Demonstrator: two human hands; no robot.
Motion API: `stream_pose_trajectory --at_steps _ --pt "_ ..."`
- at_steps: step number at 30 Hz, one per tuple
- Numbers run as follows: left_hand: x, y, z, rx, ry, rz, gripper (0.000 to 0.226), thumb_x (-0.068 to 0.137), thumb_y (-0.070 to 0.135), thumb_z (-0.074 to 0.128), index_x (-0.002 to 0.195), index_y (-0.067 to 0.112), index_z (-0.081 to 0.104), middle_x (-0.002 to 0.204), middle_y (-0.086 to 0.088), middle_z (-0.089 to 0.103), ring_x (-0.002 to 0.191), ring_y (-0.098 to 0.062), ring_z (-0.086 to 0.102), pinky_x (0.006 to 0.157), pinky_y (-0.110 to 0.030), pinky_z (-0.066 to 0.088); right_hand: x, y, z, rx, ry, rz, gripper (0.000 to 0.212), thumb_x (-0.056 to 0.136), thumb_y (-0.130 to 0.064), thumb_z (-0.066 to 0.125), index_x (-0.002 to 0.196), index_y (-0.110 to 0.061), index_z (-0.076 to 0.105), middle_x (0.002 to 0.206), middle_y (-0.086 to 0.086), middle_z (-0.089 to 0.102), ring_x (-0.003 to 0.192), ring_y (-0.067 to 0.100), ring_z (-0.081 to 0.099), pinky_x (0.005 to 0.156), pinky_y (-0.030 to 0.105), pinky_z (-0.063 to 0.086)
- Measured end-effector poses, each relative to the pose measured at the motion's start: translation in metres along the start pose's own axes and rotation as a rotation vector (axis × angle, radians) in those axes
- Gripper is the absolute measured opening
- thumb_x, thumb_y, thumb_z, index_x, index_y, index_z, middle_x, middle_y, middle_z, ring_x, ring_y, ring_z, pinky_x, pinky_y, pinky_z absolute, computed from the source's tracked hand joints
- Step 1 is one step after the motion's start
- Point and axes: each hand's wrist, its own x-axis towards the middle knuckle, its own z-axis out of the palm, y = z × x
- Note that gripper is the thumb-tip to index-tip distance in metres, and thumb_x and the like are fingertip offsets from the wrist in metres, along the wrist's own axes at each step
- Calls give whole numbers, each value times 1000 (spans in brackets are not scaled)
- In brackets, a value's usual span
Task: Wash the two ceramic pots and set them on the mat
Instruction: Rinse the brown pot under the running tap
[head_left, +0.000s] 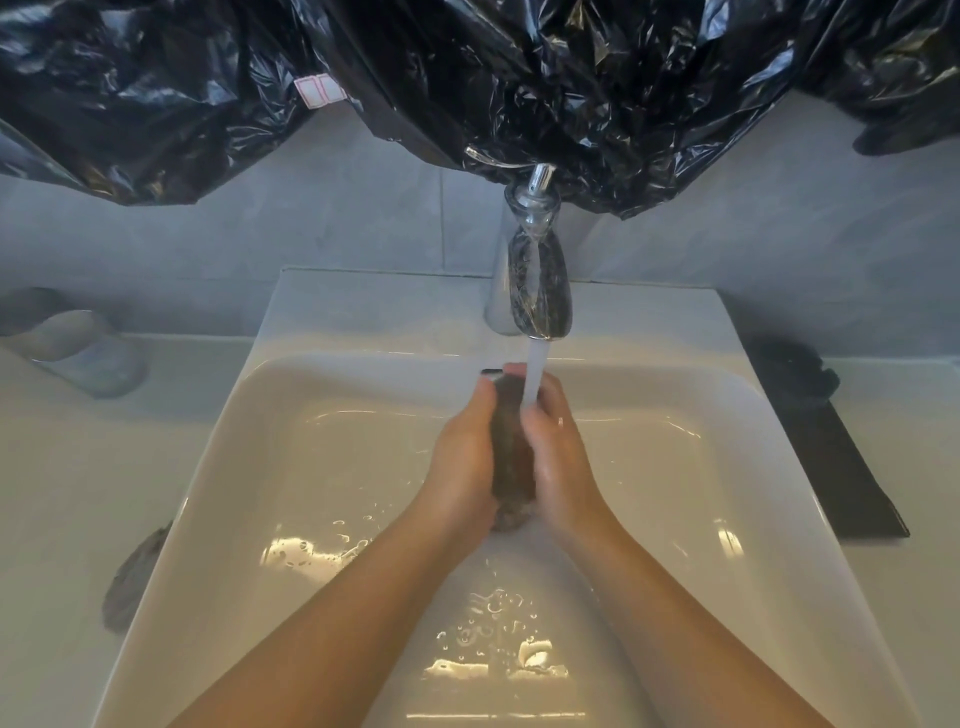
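Note:
A dark ceramic pot (512, 457) is pressed between my two palms over the white sink (322, 467). My left hand (465, 457) grips its left side and my right hand (563, 457) its right side. Water (535, 371) runs from the chrome tap (540, 291) onto the pot's far end and my right fingers. The black mat (831, 457) lies on the counter right of the sink, with a dark object (795, 374) at its far end that may be the second pot. Most of the held pot is hidden by my hands.
Black plastic sheeting (467, 78) hangs over the wall above the tap. A pale soap dish (78, 353) stands on the counter at the left. A grey cloth (132, 582) lies at the sink's left edge. Water drops dot the basin floor.

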Motion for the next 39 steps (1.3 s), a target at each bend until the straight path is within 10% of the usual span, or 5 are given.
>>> stream_pose_trajectory --at_steps 6,21,27,33,39 --pt "-8 -16 -7 645 -143 459 37 92 36 33 114 17 56 78 16 60 73 -1 57 66 -20 43 -3 -19 -2 337 103 260 36 90 -43 51 63 -23 66 59 -5 60 60 14 58 61 31 43" --pt "4 6 -20 13 214 -40 53 97 51 39 97 9 72 95 -15 75 91 -27 72 87 -41 54 -11 -29 -8 449 122 534 45 88 -50 61 111 -13 72 106 12 76 109 30 67 101 50 48" --pt "4 5 -26 218 166 91 45 80 33 73 118 13 59 105 -10 71 93 -20 70 89 -39 55 -10 -34 -7 460 229 543 43 97 -47 51 95 -10 73 79 13 77 66 25 74 60 33 56" --pt "2 -8 -24 676 196 447 34 83 31 69 114 34 54 103 16 66 92 6 61 81 -16 50 -7 -34 -2 482 311 567 43 93 -33 53 121 -4 68 100 17 74 90 33 71 69 40 58" --pt "17 -24 -15 52 386 44 54 82 61 36 106 22 66 105 -3 71 100 -20 67 97 -46 49 -15 -35 -1 465 377 432 27 96 -30 52 89 -11 70 64 6 73 54 20 70 53 28 54"
